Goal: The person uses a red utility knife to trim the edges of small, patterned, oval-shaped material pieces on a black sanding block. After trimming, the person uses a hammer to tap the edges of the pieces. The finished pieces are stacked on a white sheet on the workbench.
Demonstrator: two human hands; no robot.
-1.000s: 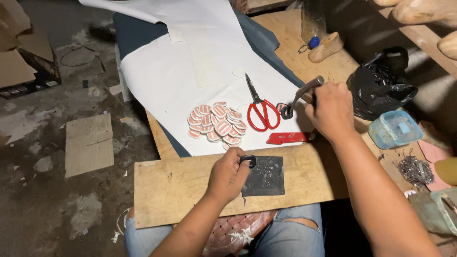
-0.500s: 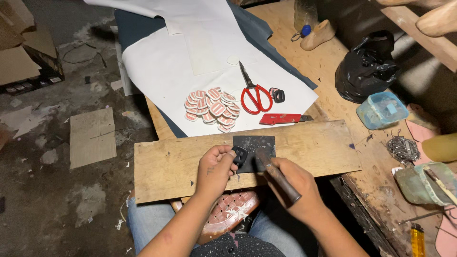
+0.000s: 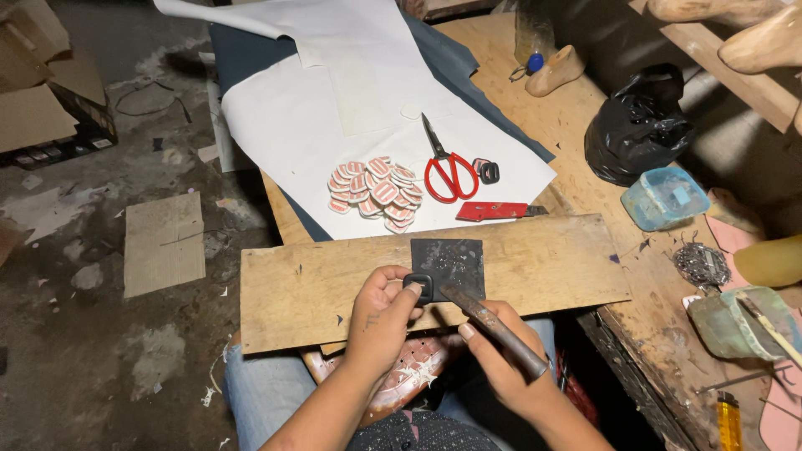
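Two bare hands work close together over a long, rough wooden plank (image 3: 535, 259) laid across the person's lap. The left hand (image 3: 380, 321) has its fingers curled and pinches a small black rounded-rectangle ring, a die-like piece (image 3: 419, 286), holding it at the near-left corner of a dark square metal plate (image 3: 449, 263) that lies flat on the plank. The right hand (image 3: 501, 372) is closed in a fist round the handle of a rusty brown metal hammer-like tool (image 3: 493, 321); the tool slants up and to the left, and its head end meets the black ring just beside the left fingertips.

Beyond the plank lies a large white sheet (image 3: 351, 92) spread over a dark blue cloth (image 3: 242, 50). On the sheet rest a heap of small oval pink-and-white cut pieces (image 3: 373, 190), a pair of red-handled scissors (image 3: 447, 171) just to their right, and a second small black ring (image 3: 486, 171) touching or just beside the scissor handles. A red utility knife (image 3: 493, 211) lies at the near edge of the sheet, close to the plank's far edge.

Further right on the wooden bench sit a black plastic bag (image 3: 639, 125), a light blue plastic tub (image 3: 666, 196) and a tangle of small dark metal bits (image 3: 700, 263). A wooden shoe last (image 3: 551, 71) stands near the far edge.
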